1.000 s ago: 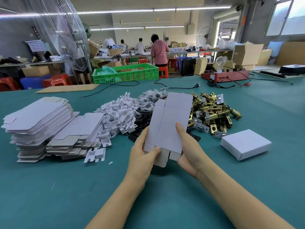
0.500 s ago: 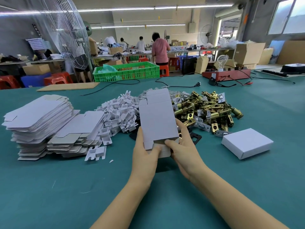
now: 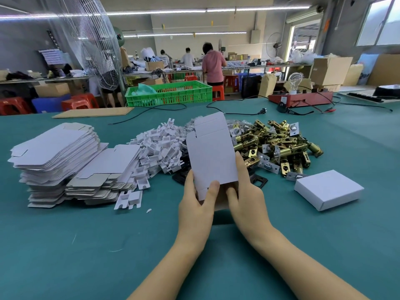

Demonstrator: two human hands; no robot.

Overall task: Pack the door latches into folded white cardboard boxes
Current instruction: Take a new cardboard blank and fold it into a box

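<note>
A white cardboard box blank (image 3: pixel 211 156) stands nearly upright above the green table, its top flap open. My left hand (image 3: pixel 198 204) grips its lower left corner, thumb on the front. My right hand (image 3: pixel 246 195) holds the lower right edge, thumb pressing the bottom flap. Behind the blank lies a heap of brass door latches (image 3: pixel 279 146). A closed white box (image 3: pixel 329 189) lies to the right. On the left are stacks of flat box blanks (image 3: pixel 58 156).
A pile of white cardboard inserts (image 3: pixel 160 148) and some black plates (image 3: pixel 257 180) lie in the middle. Cables, a red tester with a bulb (image 3: pixel 300 98) and a green crate (image 3: pixel 171 94) stand along the far edge. People work at benches behind.
The blank has turned from lying tilted back and wide to standing more upright. My right thumb has come round to the bottom flap, and both hands have closed in on the lower end.
</note>
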